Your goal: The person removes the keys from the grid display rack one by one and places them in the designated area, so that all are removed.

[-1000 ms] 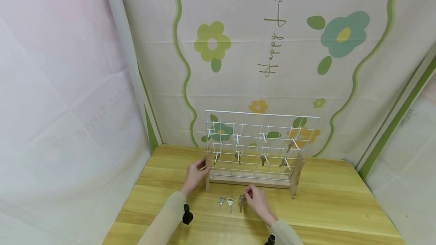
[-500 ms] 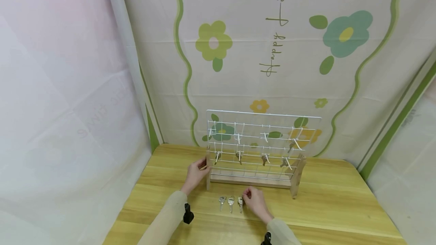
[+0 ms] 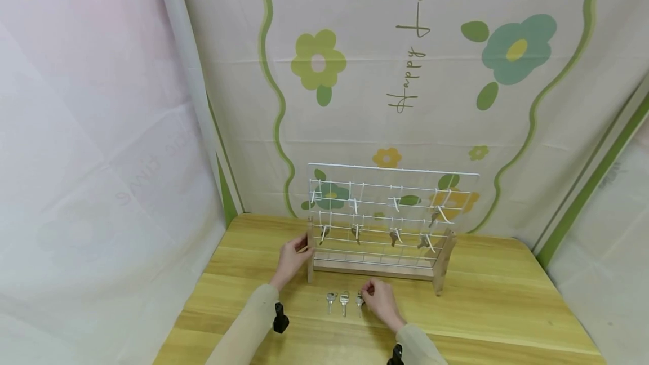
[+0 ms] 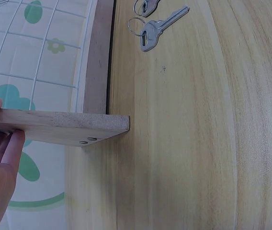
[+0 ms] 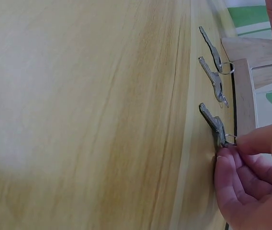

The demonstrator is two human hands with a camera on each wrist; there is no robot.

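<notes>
In the head view a white wire rack (image 3: pixel 375 263) with wooden ends stands on the table, several keys hanging from its hooks. My left hand (image 3: pixel 290 261) grips the rack's left wooden end panel (image 4: pixel 64 125), thumb on one face and fingers on the other. In front of the rack, my right hand (image 3: pixel 382 302) pinches the small ring (image 5: pixel 230 139) of a silver key (image 5: pixel 214 120) between thumb and fingers. That key's blade points toward the person. Two more silver keys with rings, a left one (image 3: pixel 330 302) and a middle one (image 3: pixel 344 303), lie beside it on the table.
Upper-row hooks (image 3: pixel 355 206) jut forward from the grid; a key (image 3: pixel 434 217) hangs on the rightmost one. The wooden table (image 3: pixel 487 308) reaches back to a flowered cloth (image 3: pixel 355 117). White cloth (image 3: pixel 101 185) also closes off the left side.
The key at my right hand has turned, from dark to bright and then partly dark, while its ring stays pinched. My left hand keeps its grip on the rack. The head view has shifted slightly.
</notes>
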